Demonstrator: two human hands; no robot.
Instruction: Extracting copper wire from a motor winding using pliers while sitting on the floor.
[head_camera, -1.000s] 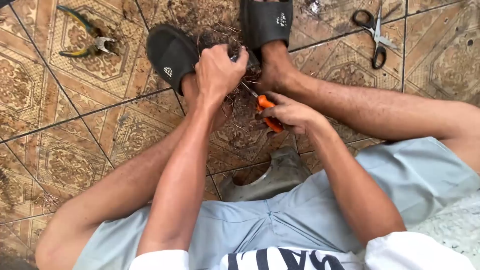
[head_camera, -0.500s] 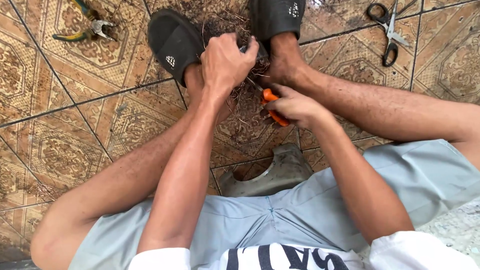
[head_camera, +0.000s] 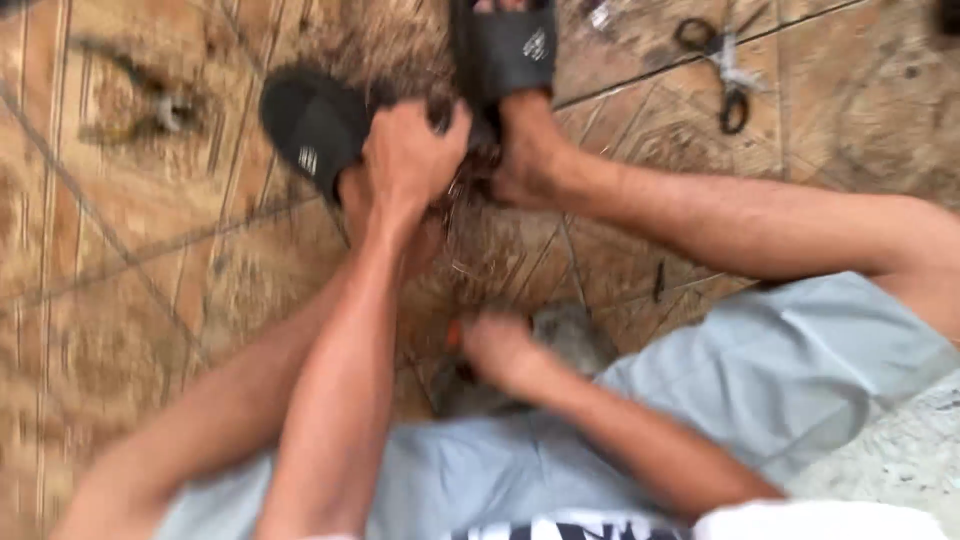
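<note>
I sit on a patterned tile floor with my feet in black slide sandals (head_camera: 312, 128). My left hand (head_camera: 410, 150) is closed around a clump of dry wiry fibres (head_camera: 478, 215) held between my feet. My right hand (head_camera: 495, 345) has come back near my lap and grips an orange-handled tool (head_camera: 453, 335), of which only a bit of orange shows. The picture is blurred by motion, so the tool's tip is hidden.
Black-handled scissors (head_camera: 728, 70) lie on the tiles at the upper right. A blurred pair of pliers (head_camera: 160, 105) lies at the upper left. A grey lump (head_camera: 570, 335) rests on the floor by my lap. Pale speckled ground (head_camera: 900, 460) is at the lower right.
My right hand has pulled back from the fibre clump toward my lap with the orange-handled tool. My left hand stays closed on the fibres. The view has shifted and blurred.
</note>
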